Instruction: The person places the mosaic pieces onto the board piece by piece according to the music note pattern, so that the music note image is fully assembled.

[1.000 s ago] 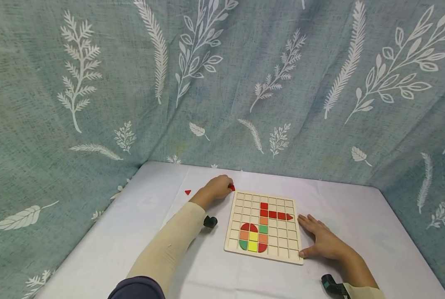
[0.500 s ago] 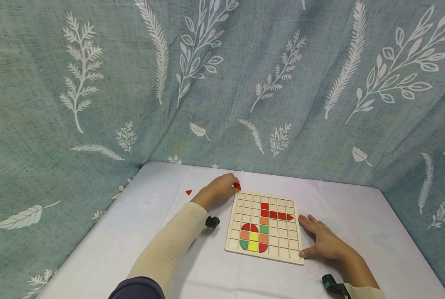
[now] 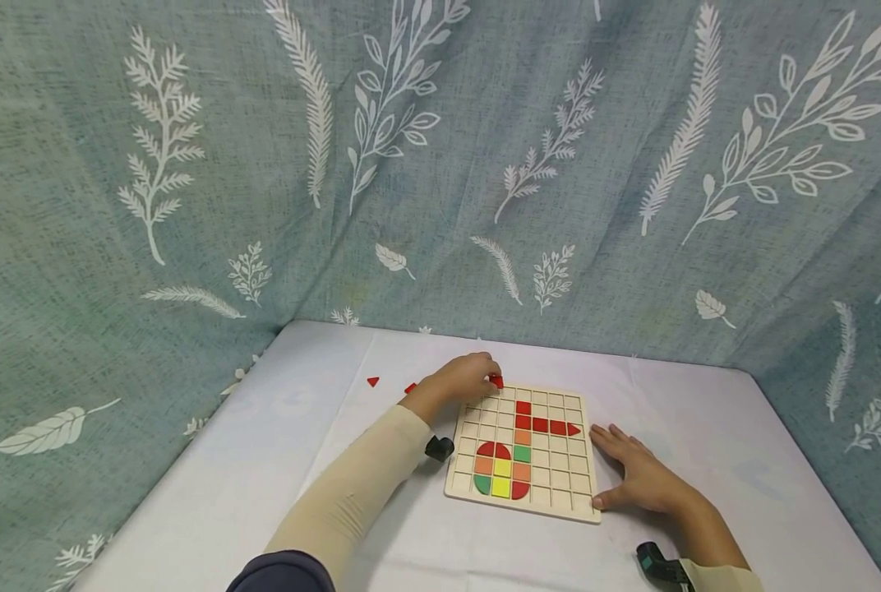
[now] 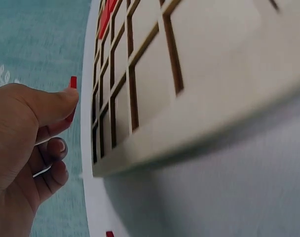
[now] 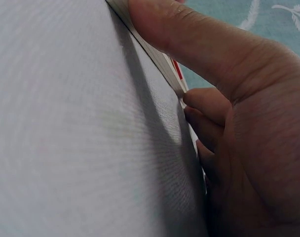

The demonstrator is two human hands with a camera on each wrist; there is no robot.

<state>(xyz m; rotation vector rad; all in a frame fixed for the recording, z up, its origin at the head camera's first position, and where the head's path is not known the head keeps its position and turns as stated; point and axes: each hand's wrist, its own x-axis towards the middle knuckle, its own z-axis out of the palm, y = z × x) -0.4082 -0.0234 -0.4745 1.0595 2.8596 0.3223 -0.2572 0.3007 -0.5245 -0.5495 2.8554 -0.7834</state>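
Note:
My left hand [image 3: 468, 378] pinches a red tile [image 3: 496, 381] between thumb and finger, over the far left corner of the wooden grid board [image 3: 559, 481]. In the left wrist view the red tile [image 4: 73, 94] stands edge-on between the fingertips, beside the board's grid [image 4: 135, 94]. Red, orange, green and yellow pieces sit in some of the cells; among them are a red row ending in a triangle [image 3: 574, 429] and a rounded block with yellow squares [image 3: 501, 477]. My right hand [image 3: 636, 477] rests at the board's right edge, thumb and fingers spread against it.
Left of the board a red triangle [image 3: 373, 381] lies on the white tablecloth [image 3: 403, 526]. Another red piece [image 3: 410, 388] lies just beside the left wrist. A patterned blue-green curtain [image 3: 440, 164] hangs behind and around the table.
My left hand has moved right with the red tile, from beyond the board's left edge to over its corner. A red piece near the wrist has come into view. The right hand stays put.

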